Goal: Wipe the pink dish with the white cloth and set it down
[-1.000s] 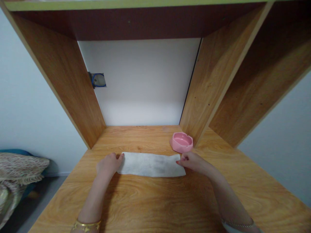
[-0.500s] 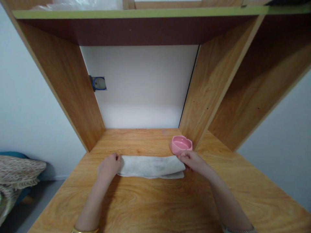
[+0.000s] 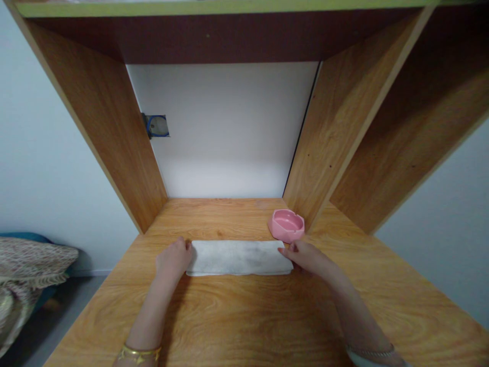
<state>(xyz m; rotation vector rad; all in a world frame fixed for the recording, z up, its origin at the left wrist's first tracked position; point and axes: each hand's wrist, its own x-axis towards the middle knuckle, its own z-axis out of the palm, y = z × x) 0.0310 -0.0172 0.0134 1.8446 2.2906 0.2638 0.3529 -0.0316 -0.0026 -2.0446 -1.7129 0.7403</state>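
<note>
A white cloth (image 3: 237,258), folded into a long narrow strip, lies across the wooden desktop. At its left end my left hand (image 3: 174,259) is closed, pinching the cloth's edge. My right hand (image 3: 303,256) grips the opposite end between thumb and fingers, the thumb resting on top near the far corner. Just behind my right hand stands a pink faceted ashtray (image 3: 287,226), close to the upright panel. Some of my fingers are hidden behind or under the cloth.
Wooden side panels (image 3: 95,117) and a divider (image 3: 336,127) frame the desk's back, below a shelf with a yellow-green edge (image 3: 229,7). An open socket box (image 3: 158,126) sits in the white back panel. A fringed blanket (image 3: 30,260) lies at the left.
The cloth's right end has come down, so its layers now line up more evenly along the near edge. Both hands keep their hold. The view has tilted slightly downward.
</note>
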